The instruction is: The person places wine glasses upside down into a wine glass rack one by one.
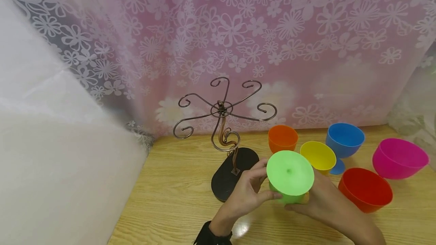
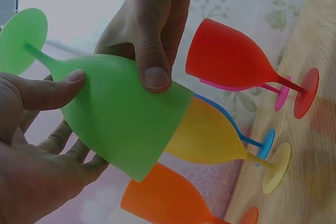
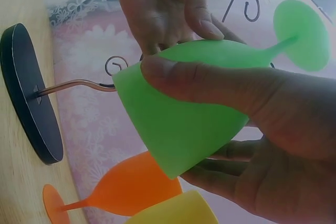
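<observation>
Green goblet point(image 1: 289, 175) above the table point(image 1: 163, 199) seems in preparation; a next move, perhaps to the wire rack point(image 1: 222, 124) at its ten o'clock, would call for steady support. Fingers of the left hand point(image 1: 245, 194) and right hand point(image 1: 321, 194) grasp its bowl — mouth down, foot up, long axis nearly upright.

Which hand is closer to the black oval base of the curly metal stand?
Left. In the head view, the left hand is beside the black oval base; the right hand is farther off, beyond the inverted green plastic-looking goblet.

The green goblet point(image 2: 123, 114) looks like smooth, matt plastic.
</observation>
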`<state>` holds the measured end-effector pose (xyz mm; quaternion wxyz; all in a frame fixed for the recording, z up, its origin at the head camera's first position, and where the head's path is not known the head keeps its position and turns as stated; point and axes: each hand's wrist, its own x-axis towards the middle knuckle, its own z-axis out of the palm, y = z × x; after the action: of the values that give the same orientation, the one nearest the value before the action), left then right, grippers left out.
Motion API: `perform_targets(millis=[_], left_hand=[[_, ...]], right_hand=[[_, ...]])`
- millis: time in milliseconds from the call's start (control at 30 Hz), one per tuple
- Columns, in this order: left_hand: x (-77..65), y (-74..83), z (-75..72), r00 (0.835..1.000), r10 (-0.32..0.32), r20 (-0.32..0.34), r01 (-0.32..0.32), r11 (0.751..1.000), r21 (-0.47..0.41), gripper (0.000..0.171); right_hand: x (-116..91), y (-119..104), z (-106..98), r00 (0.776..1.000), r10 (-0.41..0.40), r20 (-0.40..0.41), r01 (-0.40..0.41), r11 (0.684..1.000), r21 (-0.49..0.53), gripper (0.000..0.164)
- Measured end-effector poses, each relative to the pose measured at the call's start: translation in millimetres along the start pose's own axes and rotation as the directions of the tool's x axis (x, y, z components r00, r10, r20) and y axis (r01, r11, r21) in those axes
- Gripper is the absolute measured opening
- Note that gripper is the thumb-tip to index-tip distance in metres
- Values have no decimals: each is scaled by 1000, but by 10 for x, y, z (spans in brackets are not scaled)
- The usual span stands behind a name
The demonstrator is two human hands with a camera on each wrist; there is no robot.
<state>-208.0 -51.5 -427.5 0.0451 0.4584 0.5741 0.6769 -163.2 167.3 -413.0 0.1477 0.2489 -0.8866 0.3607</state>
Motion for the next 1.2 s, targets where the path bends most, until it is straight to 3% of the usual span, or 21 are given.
perform_targets(millis=[233, 367, 467, 533, 633, 733, 800, 867, 900, 1100, 1200], left_hand=[[-9, 5, -20, 999, 37, 8, -37, 999, 26, 47], [-20, 42, -154, 999, 53, -14, -52, 996, 75, 48], [-56, 61, -335, 994, 49, -98, -34, 987, 155, 43], [-95, 68, -467, 979, 21, -201, 29, 970, 243, 36], [-159, 60, -651, 926, -15, -377, 172, 906, 386, 24], [-200, 19, -794, 863, 10, -505, 297, 799, 523, 14], [-209, -23, -855, 839, 38, -543, 337, 747, 573, 12], [-212, -91, -893, 830, 59, -554, 353, 713, 605, 16], [-212, -128, -902, 830, 57, -554, 357, 708, 609, 20], [-230, -435, -901, 851, -2, -525, 348, 751, 561, 30], [-247, -560, -881, 841, 1, -541, 349, 764, 543, 26]], right_hand=[[-2, 7, 17, 1000, -10, -19, 9, 999, -31, 107], [8, -6, 14, 1000, -1, -15, 0, 1000, -11, 99], [14, -23, 6, 999, -21, -46, 21, 1000, 4, 95], [24, -39, -5, 997, -24, -68, 26, 999, 24, 95], [48, -65, -22, 995, -39, -95, 44, 998, 44, 97], [76, -91, -30, 991, -62, -118, 69, 996, 60, 100], [93, -104, -30, 987, -81, -135, 88, 995, 48, 103], [104, -115, -27, 986, -77, -150, 83, 996, 33, 108], [106, -119, -26, 985, -70, -156, 75, 997, 23, 110], [105, -136, -12, 985, -34, -169, 33, 999, -6, 114], [99, -147, 11, 979, -52, -197, 43, 998, -49, 109]])
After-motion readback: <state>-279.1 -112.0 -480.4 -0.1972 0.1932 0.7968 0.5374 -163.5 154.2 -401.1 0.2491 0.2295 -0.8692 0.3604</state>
